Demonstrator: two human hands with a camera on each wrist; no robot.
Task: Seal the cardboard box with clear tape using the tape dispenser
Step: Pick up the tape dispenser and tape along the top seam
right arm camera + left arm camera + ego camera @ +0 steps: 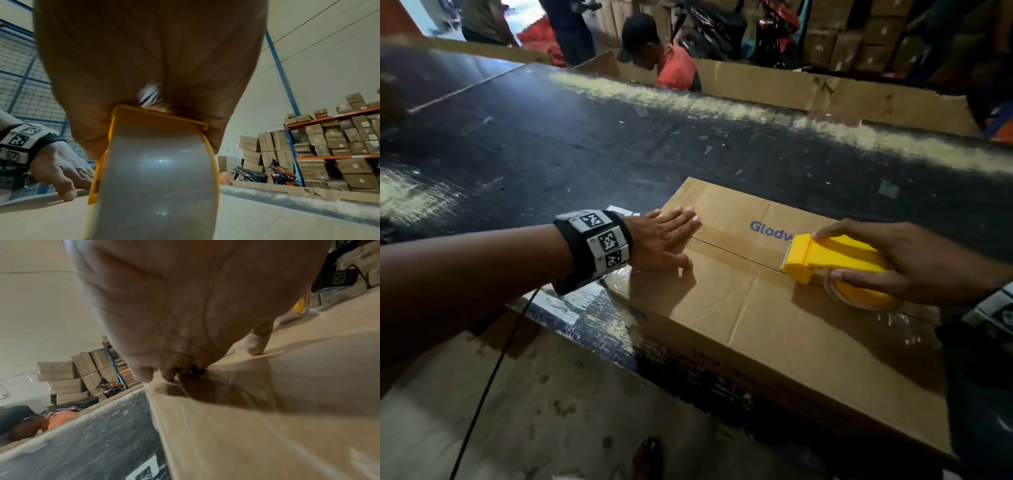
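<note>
On the flat brown cardboard box [774, 308], the seam is best pinned by the flat-fingered left hand [661, 240] while the yellow plastic tape dispenser [835, 263], gripped by the right hand [914, 263], is drawn straight along it.

A scuffed black worktop [558, 144] fills the foreground. Behind it – a person in orange [674, 66], stacked cartons [320, 146] on shelving, parked motorbikes [281, 175].

A yellow tape dispenser [835, 255] is seen on a brown cardboard box [774, 308] (blue lettering), on a black counter [551, 144].
</note>
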